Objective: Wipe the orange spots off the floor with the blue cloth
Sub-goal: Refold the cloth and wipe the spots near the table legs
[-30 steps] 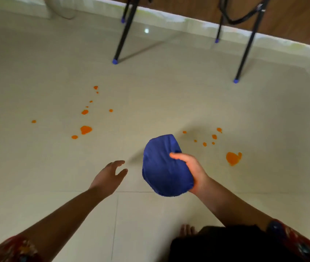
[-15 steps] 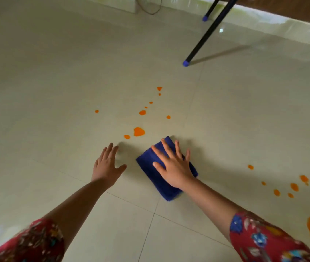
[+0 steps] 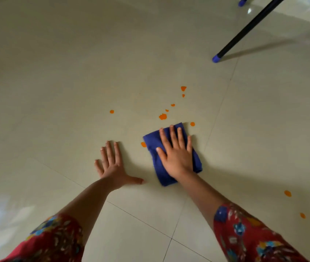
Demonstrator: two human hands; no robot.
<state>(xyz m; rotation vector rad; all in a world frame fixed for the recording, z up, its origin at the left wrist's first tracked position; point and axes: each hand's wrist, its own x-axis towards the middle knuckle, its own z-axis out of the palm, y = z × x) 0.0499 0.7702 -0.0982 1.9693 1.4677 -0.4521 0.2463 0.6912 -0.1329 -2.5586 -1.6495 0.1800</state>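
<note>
The blue cloth (image 3: 150, 143) is pressed flat on the floor (image 3: 71, 76) under the right hand (image 3: 176, 157), whose fingers (image 3: 173, 136) are straight and a little spread. The left hand (image 3: 112, 167) is laid flat on the bare tile on the thumb side of the cloth, apart from it, its fingers (image 3: 109, 152) spread and nothing held. The orange spots (image 3: 162, 116) lie just beyond the right fingertips, and a small spot (image 3: 143, 144) touches the cloth edge on the thumb side. If the pad is pushed forward too lightly, the spots would probably be smeared into streaks rather than lifted. Because the tile looks glossy and smooth, the supporting palm could also slide when weight is put on it. The fold could open under the fingers, so that less fabric is pressed down. Further spots (image 3: 287, 193), well behind the wrist on the little-finger side, could easily be forgotten. The cloth seems soft and thick, folded to a rough rectangle. The spots are flat, irregular blots, opaque and bright. Whether they are wet or dried cannot be told.
</note>
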